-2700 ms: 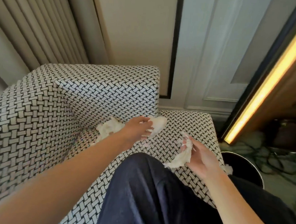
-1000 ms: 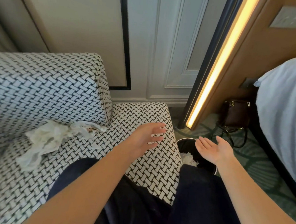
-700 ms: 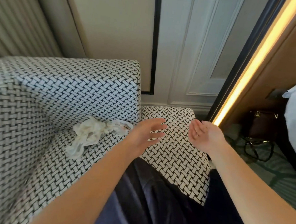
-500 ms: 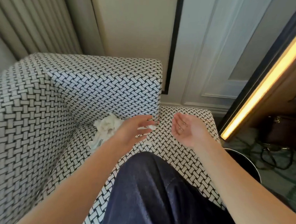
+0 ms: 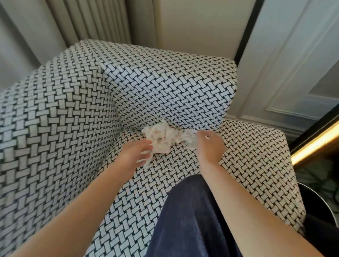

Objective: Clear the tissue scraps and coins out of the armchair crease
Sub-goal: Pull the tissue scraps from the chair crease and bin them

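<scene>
A crumpled heap of white tissue scraps (image 5: pixel 161 136) lies in the crease where the seat of the black-and-white woven armchair (image 5: pixel 251 152) meets its back cushion. My left hand (image 5: pixel 137 153) lies at the heap's lower left edge, fingers stretched out and touching the paper. My right hand (image 5: pixel 209 147) is at the heap's right end, back of the hand up, fingers curled down into the tissue there. No coins show; the heap and my hands hide part of the crease.
A black waste bin (image 5: pixel 316 203) stands on the floor beside the chair's right side. My knee in dark trousers (image 5: pixel 189 217) rests on the seat's front. A curtain (image 5: pixel 92 12) and panelled wall stand behind; a lit strip (image 5: pixel 321 140) glows at right.
My right hand held a scrap, then opened empty over the bin. Both hands have since swung back left to the heap in the crease; the right now curls into its right end.
</scene>
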`<state>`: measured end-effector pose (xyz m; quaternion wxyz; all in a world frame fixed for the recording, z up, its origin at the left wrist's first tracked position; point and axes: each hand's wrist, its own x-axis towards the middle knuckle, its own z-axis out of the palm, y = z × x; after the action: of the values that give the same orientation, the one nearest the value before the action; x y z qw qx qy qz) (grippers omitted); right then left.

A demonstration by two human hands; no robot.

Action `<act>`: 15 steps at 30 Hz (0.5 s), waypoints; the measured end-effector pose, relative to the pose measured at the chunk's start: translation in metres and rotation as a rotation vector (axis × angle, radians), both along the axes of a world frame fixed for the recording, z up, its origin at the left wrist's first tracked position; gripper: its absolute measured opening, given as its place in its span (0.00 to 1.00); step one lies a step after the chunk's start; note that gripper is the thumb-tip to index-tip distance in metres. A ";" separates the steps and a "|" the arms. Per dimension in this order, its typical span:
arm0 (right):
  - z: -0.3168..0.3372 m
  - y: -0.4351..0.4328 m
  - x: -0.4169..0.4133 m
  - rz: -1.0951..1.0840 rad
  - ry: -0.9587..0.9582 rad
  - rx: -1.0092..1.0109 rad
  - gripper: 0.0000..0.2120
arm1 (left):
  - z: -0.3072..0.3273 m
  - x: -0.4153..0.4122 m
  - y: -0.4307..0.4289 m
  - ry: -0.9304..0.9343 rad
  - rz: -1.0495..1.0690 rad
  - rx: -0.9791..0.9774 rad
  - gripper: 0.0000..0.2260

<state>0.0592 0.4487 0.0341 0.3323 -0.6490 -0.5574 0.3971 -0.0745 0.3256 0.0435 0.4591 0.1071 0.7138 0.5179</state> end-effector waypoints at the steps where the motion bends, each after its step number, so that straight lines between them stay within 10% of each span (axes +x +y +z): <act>1: 0.000 -0.001 0.000 0.033 -0.046 0.051 0.12 | -0.004 0.000 -0.002 -0.005 0.015 -0.008 0.08; 15: -0.007 -0.007 0.015 0.333 -0.336 0.000 0.19 | -0.020 0.014 -0.008 0.156 -0.007 -0.016 0.06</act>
<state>0.0737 0.4413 0.0274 0.1646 -0.6051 -0.7044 0.3327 -0.0607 0.3175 0.0234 0.4046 0.1461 0.7511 0.5008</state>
